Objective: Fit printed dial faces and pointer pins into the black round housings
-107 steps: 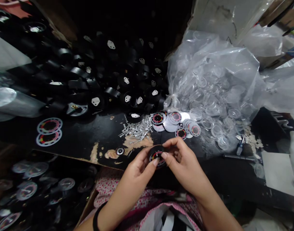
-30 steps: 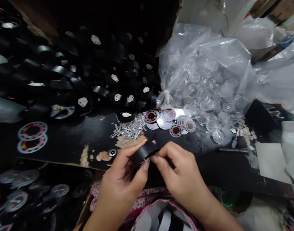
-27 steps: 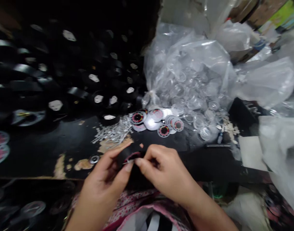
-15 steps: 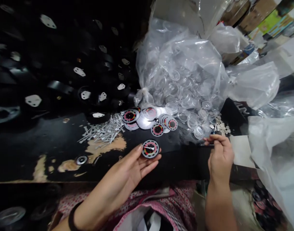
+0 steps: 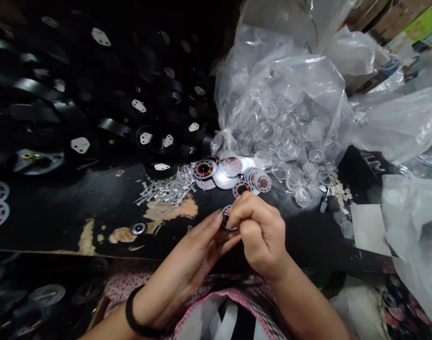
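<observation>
My left hand holds a small round gauge with a black, red and grey dial, its thumb on the near left edge. Curled over that dial, my right hand is closed with its fingertips at the gauge's face. Those fingers cover most of the dial and whatever may be between them. Just beyond the hands lie loose printed dial discs, overlapping one another. A heap of thin pale pointers sits to their left.
Clear round covers spill from a large plastic bag at the back. A small screwdriver and pale flat pieces lie at right. Many black housings fill the back left. A ring-shaped part lies near the front edge.
My right hand has moved left from beside the clear covers to the gauge in my left hand. The view has shifted, and the left hand still holds the gauge.
</observation>
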The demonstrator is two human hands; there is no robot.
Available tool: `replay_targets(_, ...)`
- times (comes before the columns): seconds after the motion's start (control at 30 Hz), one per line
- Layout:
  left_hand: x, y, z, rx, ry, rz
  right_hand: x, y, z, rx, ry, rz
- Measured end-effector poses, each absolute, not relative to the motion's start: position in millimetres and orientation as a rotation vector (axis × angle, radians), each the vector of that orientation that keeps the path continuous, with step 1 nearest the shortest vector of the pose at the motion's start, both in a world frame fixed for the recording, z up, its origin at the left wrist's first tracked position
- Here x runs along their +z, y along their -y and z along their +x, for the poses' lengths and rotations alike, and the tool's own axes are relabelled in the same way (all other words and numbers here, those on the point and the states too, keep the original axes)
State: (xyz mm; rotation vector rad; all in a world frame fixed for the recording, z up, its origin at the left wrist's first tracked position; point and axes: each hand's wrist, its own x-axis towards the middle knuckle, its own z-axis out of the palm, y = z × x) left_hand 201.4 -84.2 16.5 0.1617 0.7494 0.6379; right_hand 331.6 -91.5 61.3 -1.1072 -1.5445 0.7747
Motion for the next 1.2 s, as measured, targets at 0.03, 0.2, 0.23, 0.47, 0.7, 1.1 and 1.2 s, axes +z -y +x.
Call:
replay_targets(0.03,16.0,84.2,201.5,0.632,-0.746,0.168,63.6,93.8,333.5,0.791,1.513,-1.118)
replay_targets(0.2,13.8,85.5,203.0,0.619,-0.771,0.145,65.5,107.0,337.3,0.664,1.511,-1.137)
replay_targets(0.23,14.1,85.9,203.2,0.624,-0.777,0.144,61.8,105.9,335.8,0.646,1.546,-1.114)
replay_targets(0.47,14.8,86.9,202.5,0.662,-0.8,0.2,60.0,88.5,328.0,0.819,1.485,-1.174)
replay_targets(0.7,15.5,84.5,201.0,0.597,-0.848,0.152,54.0,127.8,416.4,0.445,0.902,-1.373)
replay_targets(1.1,22.1,93.1,200.1,0.769,-0.975,0.412,70.7,148.6,411.9,-0.054,1.566,-1.798)
replay_targets(1.2,20.2,91.8,197.4,0.734,-0.981,0.477,73.3,128.4,371.2,0.359,1.937,-1.707)
